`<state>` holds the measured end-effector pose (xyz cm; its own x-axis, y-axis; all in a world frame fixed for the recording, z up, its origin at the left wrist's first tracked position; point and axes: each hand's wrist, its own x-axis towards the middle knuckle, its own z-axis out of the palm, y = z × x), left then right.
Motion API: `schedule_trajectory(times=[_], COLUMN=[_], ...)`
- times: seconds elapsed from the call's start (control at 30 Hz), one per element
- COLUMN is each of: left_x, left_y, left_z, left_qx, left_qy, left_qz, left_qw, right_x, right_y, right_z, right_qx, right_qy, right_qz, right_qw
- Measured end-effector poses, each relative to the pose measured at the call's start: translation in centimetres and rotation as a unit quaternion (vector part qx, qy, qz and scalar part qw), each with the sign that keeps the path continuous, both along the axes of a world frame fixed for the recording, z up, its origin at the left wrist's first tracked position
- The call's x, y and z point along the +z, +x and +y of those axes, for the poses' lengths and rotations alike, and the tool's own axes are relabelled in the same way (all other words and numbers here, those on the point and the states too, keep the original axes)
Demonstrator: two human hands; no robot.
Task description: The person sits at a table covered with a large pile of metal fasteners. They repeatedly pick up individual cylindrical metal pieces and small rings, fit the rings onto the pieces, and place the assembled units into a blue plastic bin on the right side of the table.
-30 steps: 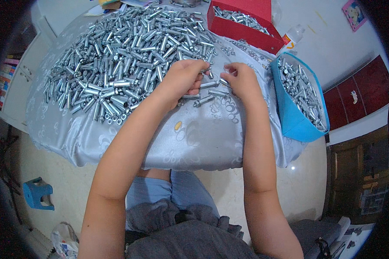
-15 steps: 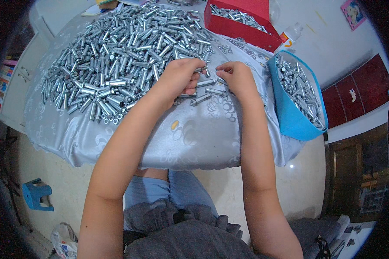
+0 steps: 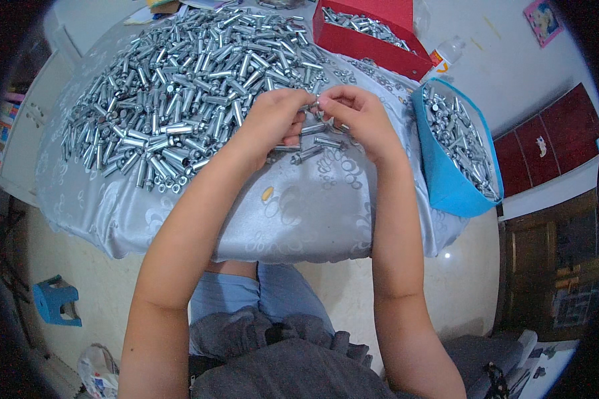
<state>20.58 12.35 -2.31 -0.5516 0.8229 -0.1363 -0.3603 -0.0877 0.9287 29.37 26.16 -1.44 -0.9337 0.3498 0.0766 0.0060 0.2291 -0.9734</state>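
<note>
**Two hands meet over one small metal piece**

We see a table under a shiny grey cloth [image 3: 299, 219]. A big heap of silver metal sleeves [image 3: 186, 86] covers its far left part. A red box [image 3: 369, 30] of the same parts sits at the far edge, and a blue tub [image 3: 449, 183] full of them stands at the right.

Our left hand [image 3: 273, 120] and right hand [image 3: 356, 113] come together just above the cloth, at the near edge of the heap. Between their fingertips sits a small metal piece [image 3: 317, 104]. Both hands pinch it, the left from the left end and the right from the right end. Both hands are equally near. Its long side seems to run left to right, but it is mostly hidden, so we cannot be sure which end points where.

Just below the hands lie a few loose sleeves [image 3: 316, 141] on the cloth, near the fingers, lying mostly sideways.
</note>
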Motion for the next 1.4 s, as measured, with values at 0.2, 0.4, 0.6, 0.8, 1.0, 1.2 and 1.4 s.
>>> schedule_trajectory(times=[0.2,0.4,0.6,0.8,1.0,1.2,1.4], left_x=[0.4,0.0,-0.1,-0.2,1.0,0.9,0.9], left_y=[0.1,-0.1,-0.2,-0.7,-0.6,-2.6,-3.6], left_z=[0.0,0.0,-0.2,-0.4,-0.7,-0.9,-1.4], left_qx=[0.017,0.000,-0.006,0.002,-0.021,0.086,0.153], left_qy=[-0.014,-0.010,0.027,0.077,0.064,0.199,0.213], left_qz=[-0.004,0.015,0.007,-0.022,-0.027,-0.156,-0.160], left_qw=[1.000,1.000,1.000,0.997,0.997,0.964,0.952], right_x=[0.0,0.1,0.2,-0.1,-0.3,-0.3,-1.7], right_y=[0.4,0.4,0.8,0.0,-0.5,-0.2,-0.5], right_z=[-0.2,-0.3,-0.1,-1.2,-2.2,-3.8,-5.7], right_qx=[0.011,0.028,0.048,0.034,-0.004,-0.002,0.175], right_qy=[-0.024,-0.071,-0.091,-0.020,0.010,0.100,0.405], right_qz=[0.022,-0.019,-0.015,0.117,0.165,0.185,0.154], right_qw=[0.999,0.997,0.995,0.992,0.986,0.978,0.884])
